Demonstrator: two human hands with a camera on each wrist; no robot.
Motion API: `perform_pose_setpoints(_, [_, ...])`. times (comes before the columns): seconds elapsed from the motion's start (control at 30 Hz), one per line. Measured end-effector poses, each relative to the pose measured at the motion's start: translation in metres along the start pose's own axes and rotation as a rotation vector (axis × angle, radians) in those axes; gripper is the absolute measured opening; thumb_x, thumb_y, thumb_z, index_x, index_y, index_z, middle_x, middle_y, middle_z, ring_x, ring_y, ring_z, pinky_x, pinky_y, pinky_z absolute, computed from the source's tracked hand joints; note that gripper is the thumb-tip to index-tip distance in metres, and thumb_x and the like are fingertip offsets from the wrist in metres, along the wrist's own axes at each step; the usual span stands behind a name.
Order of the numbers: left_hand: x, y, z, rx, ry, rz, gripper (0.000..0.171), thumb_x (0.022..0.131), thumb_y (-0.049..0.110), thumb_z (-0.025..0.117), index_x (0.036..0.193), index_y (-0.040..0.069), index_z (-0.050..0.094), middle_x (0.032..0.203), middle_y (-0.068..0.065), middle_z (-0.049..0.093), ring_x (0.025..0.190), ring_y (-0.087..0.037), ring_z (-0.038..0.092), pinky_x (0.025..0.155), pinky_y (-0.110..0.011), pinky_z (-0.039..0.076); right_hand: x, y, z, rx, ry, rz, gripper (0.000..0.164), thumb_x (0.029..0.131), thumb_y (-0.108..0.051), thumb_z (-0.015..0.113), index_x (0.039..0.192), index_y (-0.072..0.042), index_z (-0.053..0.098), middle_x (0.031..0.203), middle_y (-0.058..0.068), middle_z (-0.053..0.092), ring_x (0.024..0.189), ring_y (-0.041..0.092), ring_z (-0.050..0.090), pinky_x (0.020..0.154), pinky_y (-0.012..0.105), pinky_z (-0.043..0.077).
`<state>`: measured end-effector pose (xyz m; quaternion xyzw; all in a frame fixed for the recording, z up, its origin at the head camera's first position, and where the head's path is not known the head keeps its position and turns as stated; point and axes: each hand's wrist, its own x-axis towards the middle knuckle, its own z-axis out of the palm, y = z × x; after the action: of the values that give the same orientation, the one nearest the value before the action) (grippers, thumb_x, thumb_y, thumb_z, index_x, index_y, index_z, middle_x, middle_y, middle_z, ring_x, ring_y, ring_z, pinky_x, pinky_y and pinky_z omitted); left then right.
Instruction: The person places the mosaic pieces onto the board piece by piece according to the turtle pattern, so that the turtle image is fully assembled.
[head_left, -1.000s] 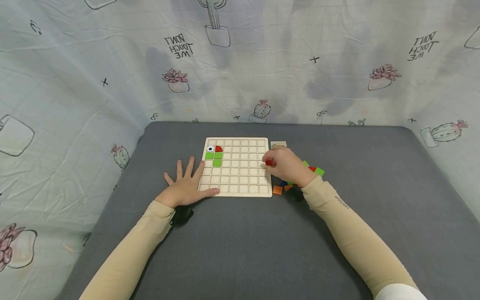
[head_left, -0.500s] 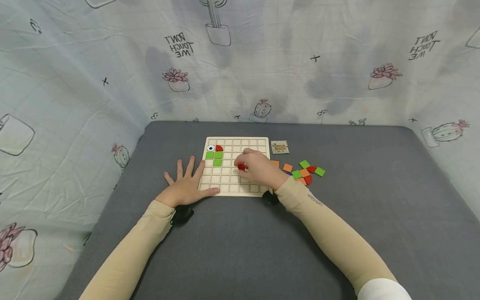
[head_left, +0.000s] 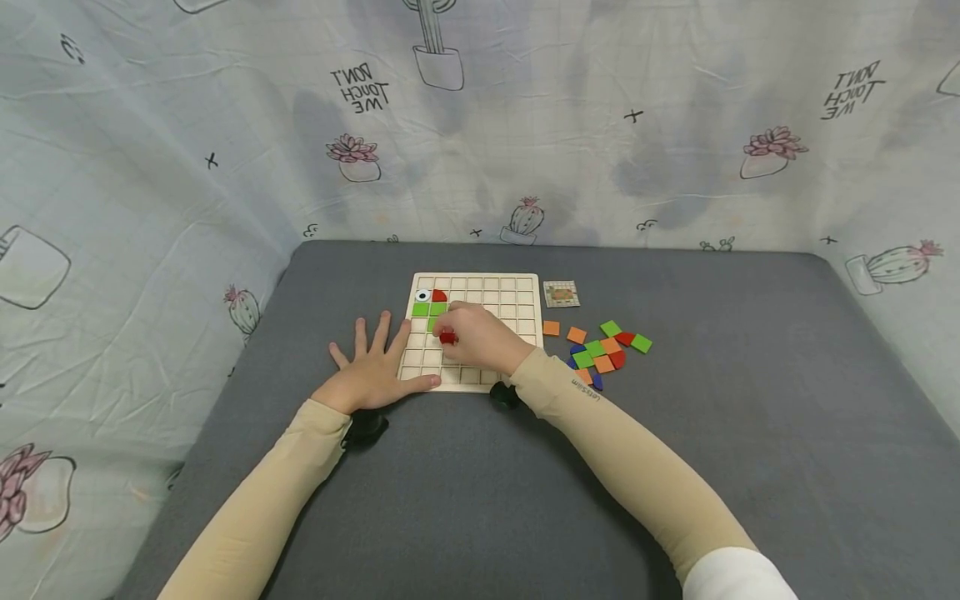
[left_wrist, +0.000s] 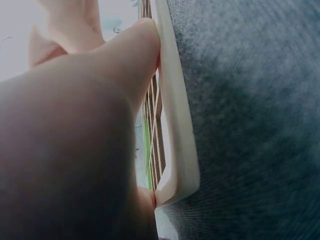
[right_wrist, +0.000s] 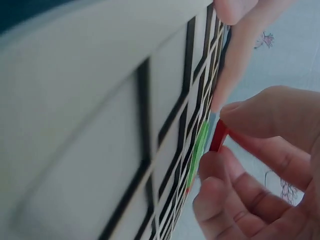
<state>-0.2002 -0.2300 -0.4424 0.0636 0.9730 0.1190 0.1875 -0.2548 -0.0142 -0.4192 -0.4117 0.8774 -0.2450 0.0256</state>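
Note:
A wooden grid board (head_left: 510, 287) lies on the table. In its upper left cells sit an eye tile (head_left: 423, 295), a red rounded tile (head_left: 439, 296) and several green square tiles (head_left: 421, 309). My left hand (head_left: 367, 373) is spread with straight fingers at the board's left edge, its thumb over the lower left corner. Between thumb and fingertips my right hand (head_left: 483, 337) pinches a red tile (right_wrist: 219, 136), close over the board beside the green tiles. In the right wrist view the red tile stands on edge between the fingers.
Right of the board lies a loose pile of orange, green, red and blue tiles (head_left: 603, 364). A small picture card (head_left: 561, 293) sits behind the pile, near the board's upper right corner. A printed curtain (head_left: 570, 125) hangs behind the grey table (head_left: 480, 500).
The right hand has moved left from the board's right edge, carrying the red tile to near the green tiles. The picture card and tile pile are uncovered. My left hand has stayed put.

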Motion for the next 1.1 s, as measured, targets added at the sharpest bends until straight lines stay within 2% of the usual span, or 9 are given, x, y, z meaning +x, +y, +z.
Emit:
perform_pose_setpoints(0.13, [0.000, 0.000, 0.000, 0.005, 0.003, 0.005, 0.119, 0.086, 0.091, 0.046, 0.169, 0.021, -0.002, 0.174, -0.021, -0.015, 0.153, -0.057, -0.022, 0.103, -0.091, -0.010, 0.010, -0.002, 0.004, -0.015, -0.029, 0.004, 0.020, 0.091, -0.001, 0.071, 0.110, -0.004, 0.078, 0.109, 0.008, 0.076, 0.103, 0.022, 0.068, 0.093, 0.035, 0.055])
perform_pose_setpoints(0.37, [0.001, 0.000, 0.000, 0.018, 0.003, 0.005, 0.120, 0.085, 0.092, 0.044, 0.169, 0.021, -0.002, 0.174, -0.020, -0.016, 0.153, -0.057, -0.021, 0.103, -0.091, -0.009, 0.022, -0.006, 0.007, -0.015, -0.093, 0.038, 0.020, 0.092, -0.002, 0.071, 0.111, -0.005, 0.077, 0.112, 0.009, 0.076, 0.099, 0.023, 0.068, 0.091, 0.034, 0.056])
perform_pose_setpoints(0.67, [0.000, 0.001, -0.002, 0.016, 0.000, 0.003, 0.119, 0.085, 0.092, 0.045, 0.169, 0.021, -0.002, 0.174, -0.021, -0.016, 0.153, -0.057, -0.022, 0.103, -0.091, -0.009, 0.025, -0.007, 0.006, -0.020, -0.077, 0.032, 0.014, 0.091, 0.001, 0.071, 0.103, -0.002, 0.079, 0.100, 0.009, 0.077, 0.086, 0.021, 0.064, 0.085, 0.032, 0.056])
perform_pose_setpoints(1.1, [0.000, 0.001, -0.001, 0.013, -0.006, -0.002, 0.119, 0.086, 0.091, 0.045, 0.169, 0.021, -0.003, 0.174, -0.020, -0.016, 0.153, -0.057, -0.022, 0.103, -0.091, -0.009, 0.026, -0.008, 0.006, 0.013, -0.078, 0.031, 0.016, 0.093, 0.003, 0.068, 0.104, 0.000, 0.079, 0.104, 0.012, 0.078, 0.095, 0.024, 0.070, 0.090, 0.034, 0.058])
